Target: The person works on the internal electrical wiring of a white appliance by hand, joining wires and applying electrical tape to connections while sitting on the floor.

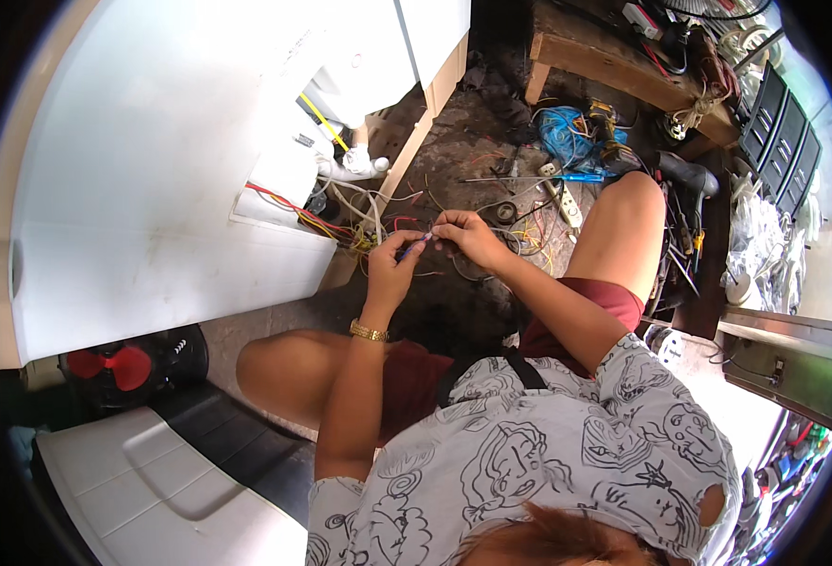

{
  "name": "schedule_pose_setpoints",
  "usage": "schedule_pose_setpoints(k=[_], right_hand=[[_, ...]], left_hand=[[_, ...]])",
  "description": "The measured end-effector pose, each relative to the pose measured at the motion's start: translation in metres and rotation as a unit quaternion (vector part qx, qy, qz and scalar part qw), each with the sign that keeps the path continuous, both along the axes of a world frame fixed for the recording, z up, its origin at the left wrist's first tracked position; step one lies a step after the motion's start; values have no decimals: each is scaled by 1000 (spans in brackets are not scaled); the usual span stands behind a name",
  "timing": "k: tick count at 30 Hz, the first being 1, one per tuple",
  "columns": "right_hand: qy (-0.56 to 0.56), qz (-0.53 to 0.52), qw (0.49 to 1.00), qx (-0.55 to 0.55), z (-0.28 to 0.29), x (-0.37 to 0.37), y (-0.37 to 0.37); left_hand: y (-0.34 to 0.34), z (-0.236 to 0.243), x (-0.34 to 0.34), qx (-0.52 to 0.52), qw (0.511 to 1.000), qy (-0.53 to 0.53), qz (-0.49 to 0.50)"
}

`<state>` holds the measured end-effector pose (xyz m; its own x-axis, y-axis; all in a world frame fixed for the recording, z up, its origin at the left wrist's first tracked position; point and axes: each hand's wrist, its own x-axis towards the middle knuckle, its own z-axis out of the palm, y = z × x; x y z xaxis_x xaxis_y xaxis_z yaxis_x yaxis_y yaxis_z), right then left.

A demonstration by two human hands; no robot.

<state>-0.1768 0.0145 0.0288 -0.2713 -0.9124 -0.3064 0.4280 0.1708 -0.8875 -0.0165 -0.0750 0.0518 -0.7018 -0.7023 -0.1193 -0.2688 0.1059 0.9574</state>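
In front of my knees both hands meet, fingertips nearly touching. My left hand (394,268), with a gold band at its wrist, is closed in a pinch on a thin purple wire (406,251). From the right, my right hand (469,238) pinches at the tip of that wire; its exact hold is too small to make out. Red and yellow wires (284,202) and pale grey wires (370,209) come out of the open underside of a large white appliance (152,170) and bunch beside my left hand.
On the floor lie a roll of black tape (506,213), a white power strip (567,203), a long blue-handled screwdriver (581,177), a blue plastic bag (565,132) and a yellow drill (604,123). A wooden bench (590,55) stands behind. A fan with red blades (128,365) is at left.
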Motion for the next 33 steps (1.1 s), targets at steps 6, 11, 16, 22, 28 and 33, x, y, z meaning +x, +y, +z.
schedule_pose_setpoints(k=[6, 11, 16, 22, 28, 33], right_hand=[[145, -25, 986, -78, -6, 4, -6], [335, -15, 937, -94, -4, -11, -6], [391, -23, 918, -63, -14, -17, -9], [407, -28, 912, -26, 7, -34, 2], [385, -185, 903, -43, 43, -84, 15], [507, -265, 816, -78, 109, -166, 121]], left_hand=[[4, -8, -8, -91, 993, 58, 56], [5, -6, -11, -112, 993, -35, 16], [11, -8, -23, -227, 974, -20, 9], [15, 5, -41, -292, 954, -69, -17], [3, -36, -37, -185, 977, -5, 110], [-25, -43, -20, 58, 981, 41, 182]])
